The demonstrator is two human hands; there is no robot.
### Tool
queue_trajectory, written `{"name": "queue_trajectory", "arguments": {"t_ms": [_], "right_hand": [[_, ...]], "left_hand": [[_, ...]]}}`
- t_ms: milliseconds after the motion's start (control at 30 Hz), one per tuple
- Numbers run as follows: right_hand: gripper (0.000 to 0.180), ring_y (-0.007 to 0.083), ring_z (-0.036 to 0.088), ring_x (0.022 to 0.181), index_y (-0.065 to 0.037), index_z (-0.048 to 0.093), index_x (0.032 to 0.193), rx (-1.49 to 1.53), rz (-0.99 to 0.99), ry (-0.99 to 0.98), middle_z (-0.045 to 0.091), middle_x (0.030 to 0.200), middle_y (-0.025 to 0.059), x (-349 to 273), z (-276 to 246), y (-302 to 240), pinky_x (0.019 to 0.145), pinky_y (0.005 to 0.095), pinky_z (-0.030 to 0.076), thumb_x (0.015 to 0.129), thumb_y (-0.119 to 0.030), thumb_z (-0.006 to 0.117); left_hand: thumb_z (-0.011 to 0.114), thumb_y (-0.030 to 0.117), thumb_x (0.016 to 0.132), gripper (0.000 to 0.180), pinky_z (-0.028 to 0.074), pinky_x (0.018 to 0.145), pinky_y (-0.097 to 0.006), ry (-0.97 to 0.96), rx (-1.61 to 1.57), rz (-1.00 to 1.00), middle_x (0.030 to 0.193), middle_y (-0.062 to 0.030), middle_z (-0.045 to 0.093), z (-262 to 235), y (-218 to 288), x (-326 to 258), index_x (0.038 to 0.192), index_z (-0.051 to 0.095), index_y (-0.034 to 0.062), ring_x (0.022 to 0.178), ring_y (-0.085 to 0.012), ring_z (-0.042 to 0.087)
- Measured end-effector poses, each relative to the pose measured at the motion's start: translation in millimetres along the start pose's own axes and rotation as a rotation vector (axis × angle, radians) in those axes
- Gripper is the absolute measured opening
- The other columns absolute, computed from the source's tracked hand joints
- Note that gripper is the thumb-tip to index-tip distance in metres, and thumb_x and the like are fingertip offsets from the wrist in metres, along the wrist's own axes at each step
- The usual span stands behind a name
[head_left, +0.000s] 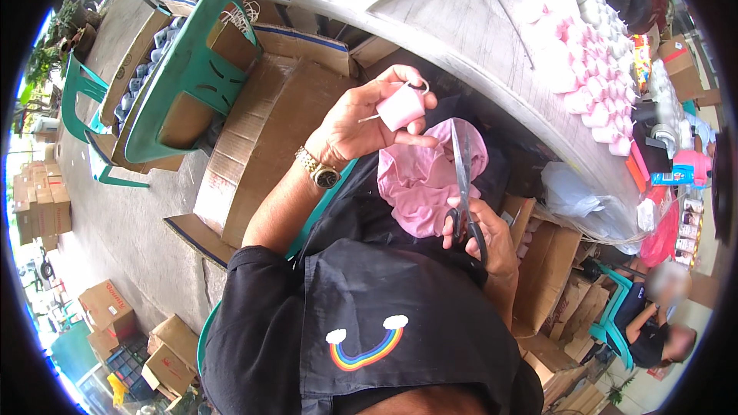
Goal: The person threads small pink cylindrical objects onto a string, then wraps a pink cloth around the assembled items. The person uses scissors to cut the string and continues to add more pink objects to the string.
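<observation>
My left hand (369,111) has its fingers closed round a small pink candle (401,107). A white wick loops at the candle's upper end, and a short tail sticks out at its lower left. In my right hand (492,242) is a pair of scissors (463,173) with black handles. Their blades point up and look nearly together, apart from the candle. A crumpled pink cloth (419,184) lies on my lap, below the candle and partly behind the blades.
Rows of pink and white candles (592,100) stand at the right of the pale table (461,38). Left of me are a big cardboard box (269,131) and a green plastic chair (196,69). An open carton (546,277) stands by my right arm. Another person (653,330) sits farther right.
</observation>
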State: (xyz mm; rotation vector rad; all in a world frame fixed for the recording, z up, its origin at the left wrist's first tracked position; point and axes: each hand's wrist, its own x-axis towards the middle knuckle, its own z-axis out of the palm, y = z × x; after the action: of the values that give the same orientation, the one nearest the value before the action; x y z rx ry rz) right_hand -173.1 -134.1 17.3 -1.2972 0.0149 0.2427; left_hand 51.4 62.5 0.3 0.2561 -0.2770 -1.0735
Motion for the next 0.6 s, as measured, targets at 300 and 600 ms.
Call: {"name": "queue_trajectory", "arguments": {"t_ms": [300, 600], "right_hand": [[0.061, 0.0133, 0.061, 0.078, 0.001, 0.050, 0.135, -0.143, 0.036, 0.076, 0.065, 0.094, 0.0090, -3.9, 1.7, -6.1, 0.074, 0.0277, 0.048, 0.082, -0.018, 0.073], [0.059, 0.0083, 0.057, 0.071, 0.001, 0.056, 0.129, -0.443, -0.034, 0.158, 0.066, 0.087, 0.0042, 5.1, 2.2, -7.2, 0.064, 0.0226, 0.042, 0.074, -0.008, 0.074]], "left_hand": [[0.053, 0.030, 0.094, 0.049, 0.050, 0.094, -0.057, 0.043, 0.223, 0.010, 0.126, -0.0179, 0.053, 11.7, -9.0, -1.1, 0.133, 0.048, 0.0006, 0.079, -0.0243, 0.062], [0.053, 0.028, 0.085, 0.071, 0.053, 0.084, -0.037, -0.153, 0.050, -0.064, 0.138, -0.0188, 0.050, 12.1, -15.9, 3.8, 0.144, 0.035, -0.0070, 0.063, -0.0180, 0.058]]}}
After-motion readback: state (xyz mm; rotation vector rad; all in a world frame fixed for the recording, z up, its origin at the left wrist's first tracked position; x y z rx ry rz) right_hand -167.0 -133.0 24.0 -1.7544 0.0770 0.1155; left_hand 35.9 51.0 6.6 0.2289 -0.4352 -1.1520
